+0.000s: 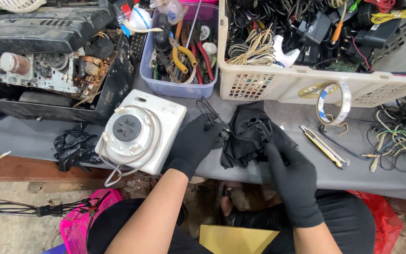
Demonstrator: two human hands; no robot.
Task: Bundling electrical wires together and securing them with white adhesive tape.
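Both my hands wear black gloves. My left hand (194,143) rests on the grey table top (306,169), its fingers pinched on a thin black wire (208,109) that loops up toward the blue tub. My right hand (293,181) presses down on the edge of a crumpled black cloth (246,134) lying between the two hands. A white square appliance base (139,136) with a round black-centred hub and a white cord stands just left of my left hand.
A blue tub (179,87) of pliers and tools and a cream basket (306,84) of cables and adapters stand behind. An opened black electronics chassis (47,70) fills the left. A tape roll (334,103), a yellow utility knife (323,146) and loose wires (400,136) lie right.
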